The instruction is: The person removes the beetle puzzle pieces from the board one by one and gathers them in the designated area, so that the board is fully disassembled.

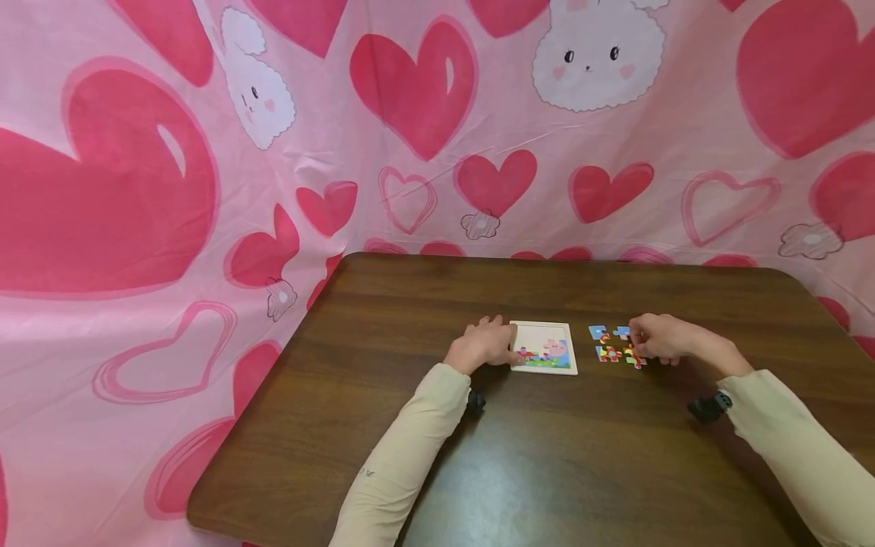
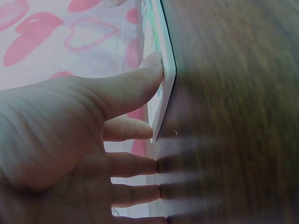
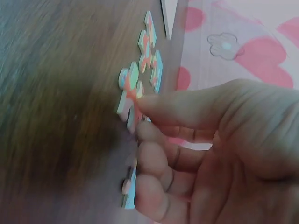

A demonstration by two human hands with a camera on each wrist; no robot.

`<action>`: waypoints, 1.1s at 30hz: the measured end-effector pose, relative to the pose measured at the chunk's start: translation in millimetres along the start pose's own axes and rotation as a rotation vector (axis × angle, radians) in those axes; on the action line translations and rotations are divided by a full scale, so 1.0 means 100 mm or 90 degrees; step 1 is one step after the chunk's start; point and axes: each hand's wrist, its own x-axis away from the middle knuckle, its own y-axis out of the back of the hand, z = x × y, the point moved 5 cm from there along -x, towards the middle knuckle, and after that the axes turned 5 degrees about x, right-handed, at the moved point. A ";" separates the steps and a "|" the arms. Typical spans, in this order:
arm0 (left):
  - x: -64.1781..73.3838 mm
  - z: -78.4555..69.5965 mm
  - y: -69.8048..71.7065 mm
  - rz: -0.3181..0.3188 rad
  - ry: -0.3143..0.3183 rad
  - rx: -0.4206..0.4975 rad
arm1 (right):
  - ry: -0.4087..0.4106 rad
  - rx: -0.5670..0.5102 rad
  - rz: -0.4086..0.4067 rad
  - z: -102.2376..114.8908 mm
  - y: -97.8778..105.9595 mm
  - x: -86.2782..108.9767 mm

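Note:
A white-framed jigsaw tray [image 1: 540, 336] lies flat on the table, with a pink pig figure and flowers showing in its lower part. My left hand [image 1: 484, 343] is at its left side. In the left wrist view the thumb rests on the tray's frame [image 2: 167, 77]; the other fingers are spread fairly straight, tips down at the table. To the right of the tray, my right hand [image 1: 664, 336] bends over loose jigsaw pieces [image 1: 607, 354]. Its thumb and curled fingers pinch a colourful jigsaw piece [image 3: 126, 100] low over the table, partly covering it.
More loose pieces [image 3: 148, 44] lie near the right hand, and one piece [image 3: 129, 193] shows beneath its lower fingers. The brown wooden table [image 1: 547, 448] has rounded corners. A pink cloth [image 1: 424, 213] with hearts and rabbits hangs behind and left of it.

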 end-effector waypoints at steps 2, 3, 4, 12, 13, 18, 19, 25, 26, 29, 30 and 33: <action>0.00 0.01 0.00 -0.001 0.002 0.003 | -0.004 0.022 -0.007 0.03 0.01 -0.01; 0.00 0.01 0.00 0.000 0.002 0.004 | -0.002 0.029 -0.013 0.04 0.01 -0.02; -0.01 0.01 -0.01 0.002 0.001 0.006 | 0.002 0.031 -0.019 0.06 0.01 -0.03; -0.02 0.00 -0.02 0.012 0.002 0.008 | 0.066 0.031 -0.098 0.26 -0.01 -0.15; -0.02 -0.01 -0.02 0.011 0.003 0.006 | 0.072 0.037 -0.109 0.28 -0.01 -0.17; -0.03 0.00 -0.03 0.012 0.003 0.004 | 0.084 0.036 -0.136 0.35 -0.02 -0.22; -0.03 0.00 -0.03 0.012 0.003 0.003 | 0.089 0.033 -0.145 0.37 -0.02 -0.22; -0.04 0.00 -0.03 0.009 0.003 0.002 | 0.116 0.045 -0.193 0.48 -0.02 -0.27; -0.04 0.00 -0.03 0.009 0.004 0.002 | 0.117 0.049 -0.193 0.50 -0.03 -0.29; -0.04 0.01 -0.03 0.008 0.007 0.001 | 0.111 0.051 -0.173 0.55 -0.04 -0.34; -0.04 0.01 -0.03 0.007 0.008 0.001 | 0.115 0.053 -0.168 0.58 -0.05 -0.36; -0.04 0.02 -0.03 0.007 0.009 0.002 | 0.120 0.053 -0.153 0.62 -0.07 -0.40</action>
